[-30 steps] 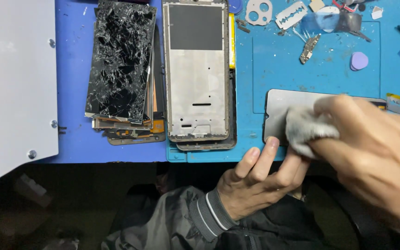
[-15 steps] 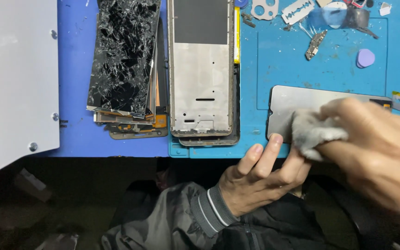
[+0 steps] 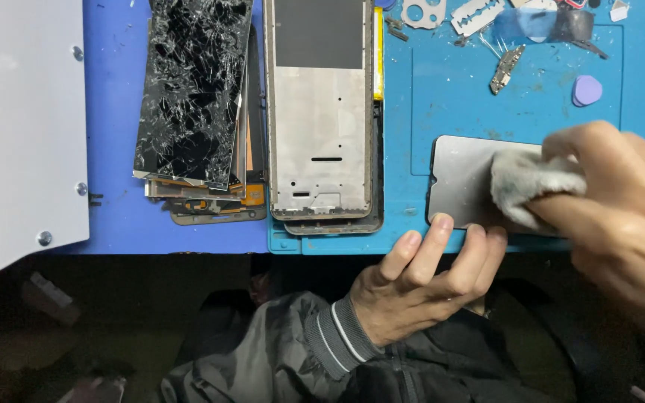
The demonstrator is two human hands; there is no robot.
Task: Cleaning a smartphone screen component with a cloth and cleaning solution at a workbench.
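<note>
Head view looks down on your blue mat [image 3: 487,97], where a dark glass panel [image 3: 460,183] lies flat near the front edge. Your right hand [image 3: 621,201] has its fingers pinched together on a wad of white cloth [image 3: 528,179], pressed against the panel's right part. Your left hand [image 3: 419,280] steadies the panel's near edge, fingertips [image 3: 442,224] slightly apart and touching it (thumb seemingly tucked below, hard to see). Left of the panel sits a bare metal phone frame [image 3: 322,134], and beside that a stack topped by a shattered black screen [image 3: 192,89]. A purple pick [image 3: 586,90] lies farther back.
</note>
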